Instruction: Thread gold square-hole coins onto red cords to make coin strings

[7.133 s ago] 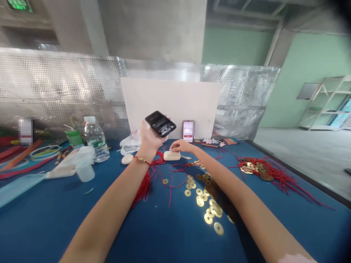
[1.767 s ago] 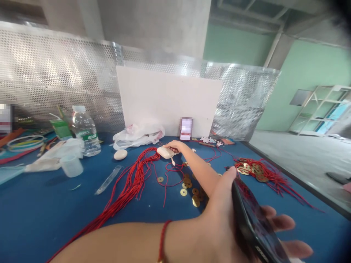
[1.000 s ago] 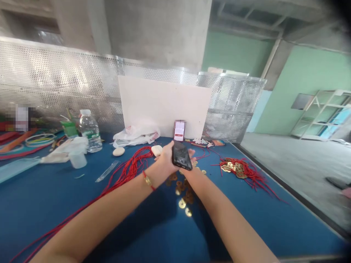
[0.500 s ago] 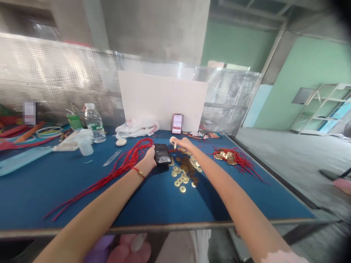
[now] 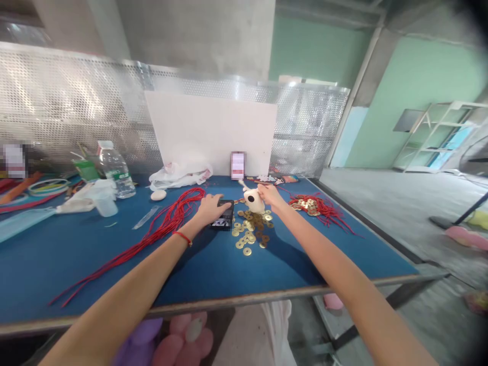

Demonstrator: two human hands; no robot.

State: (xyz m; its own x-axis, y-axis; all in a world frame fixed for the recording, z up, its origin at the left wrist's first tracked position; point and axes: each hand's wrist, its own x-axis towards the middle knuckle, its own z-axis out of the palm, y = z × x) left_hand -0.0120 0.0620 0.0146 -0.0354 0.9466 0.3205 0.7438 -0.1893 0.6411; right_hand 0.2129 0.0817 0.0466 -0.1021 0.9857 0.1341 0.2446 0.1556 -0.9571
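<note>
My left hand (image 5: 210,208) lies over the left side of a black phone (image 5: 222,218), its fingers apart and its thumb stretched across the upper part. The phone is low at the table, with a lit picture near its bottom edge. My right hand (image 5: 270,195) is closed on a white rounded device with a black round spot (image 5: 253,201), held above the coins. A pale stubby piece sticks out at the device's upper left. Below it, gold coins with holes (image 5: 247,238) lie scattered on the blue table (image 5: 236,277). Red cords (image 5: 171,221) stretch out left of my left hand.
At right lies a bundle of coins on red cords (image 5: 314,206). Toward the back stand an upright phone (image 5: 238,165) and a white board (image 5: 209,132). A plastic bag (image 5: 181,175), a water bottle (image 5: 117,170) and a plastic cup (image 5: 105,204) are at back left.
My left hand has shifted from gripping the phone's side to lying over it, and the phone sits lower. My right hand has turned the white device, showing its black spot. The view has shifted.
</note>
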